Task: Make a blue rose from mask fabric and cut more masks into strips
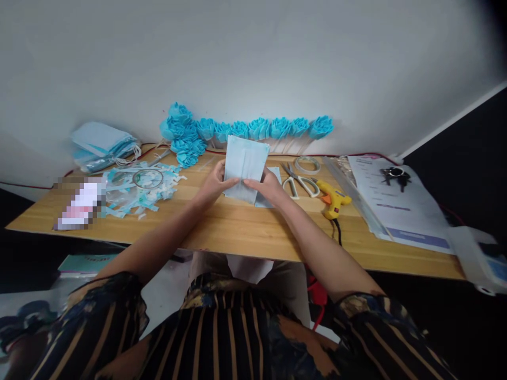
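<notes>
My left hand and my right hand hold a light-blue face mask between them, spread out flat and tilted up above the table. Both thumbs press on its front near the middle, where a crease runs upward. The other fingers are mostly hidden behind it. Under and beside my right hand lies another pale-blue piece, partly covered. Just right of that hand are open scissors with white handles. A yellow glue gun lies farther right.
Blue fabric roses line the wall on the wooden table. Stacked masks and blue scraps lie left, beside a blurred phone-like object. Right are a tape roll, printed papers and keys.
</notes>
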Tool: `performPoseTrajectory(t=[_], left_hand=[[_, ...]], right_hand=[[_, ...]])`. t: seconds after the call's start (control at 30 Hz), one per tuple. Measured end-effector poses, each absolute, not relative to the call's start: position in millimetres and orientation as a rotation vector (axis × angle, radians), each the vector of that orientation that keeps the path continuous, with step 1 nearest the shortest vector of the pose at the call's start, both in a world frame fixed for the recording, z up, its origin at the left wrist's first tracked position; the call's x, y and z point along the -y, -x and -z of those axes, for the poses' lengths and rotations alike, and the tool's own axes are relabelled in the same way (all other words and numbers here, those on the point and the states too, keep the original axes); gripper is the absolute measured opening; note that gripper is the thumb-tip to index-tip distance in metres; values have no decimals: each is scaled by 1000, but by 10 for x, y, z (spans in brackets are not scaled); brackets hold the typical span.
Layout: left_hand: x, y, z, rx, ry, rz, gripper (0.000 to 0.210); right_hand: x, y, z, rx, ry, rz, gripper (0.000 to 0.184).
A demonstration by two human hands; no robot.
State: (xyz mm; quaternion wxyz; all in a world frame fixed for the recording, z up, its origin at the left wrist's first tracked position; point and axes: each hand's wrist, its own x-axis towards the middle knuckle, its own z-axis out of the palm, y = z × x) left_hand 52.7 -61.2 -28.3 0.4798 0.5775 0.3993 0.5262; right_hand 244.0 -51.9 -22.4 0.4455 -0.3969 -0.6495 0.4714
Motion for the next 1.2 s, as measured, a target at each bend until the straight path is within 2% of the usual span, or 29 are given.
performPoseTrajectory(t=[0.17,0.3,0.43,0.57,0.73,0.8,0.87,1.0,1.1,1.2], left_hand=[[652,-521,278,-1041,-1325,-1257,66],[653,-528,270,-988,-1327,-1340,58],[637,-527,296,-921,-1305,-1361,61],[613,-533,382,-897,-1276,-1316,68],[541,-447,340,-974,-1330,-1325,56],[484,-320,269,-984,-1368,-1406,59],[423,-147,222,-1019,-1443,-1414,64],[396,157,240,-1329,-1641,-1136,71],[499,158,223,-1659,-1872,-1136,71],[622,-74,131,-1696,-2071,-1240,62]], right_hand=[[561,-2415,158,1610,922,-1179,61],[535,-2385,181,1599,860,-1160,81],[471,-2410,239,1524,761,-1162,102],[464,-2427,272,1499,785,-1181,104],[438,-2474,230,1551,807,-1212,86],[382,-2569,186,1569,803,-1167,77],[322,-2698,142,1618,899,-1026,61],[299,-2876,92,1986,1428,-603,32],[370,-2839,93,2299,1727,-383,20],[430,-2735,117,2417,1825,-236,21]])
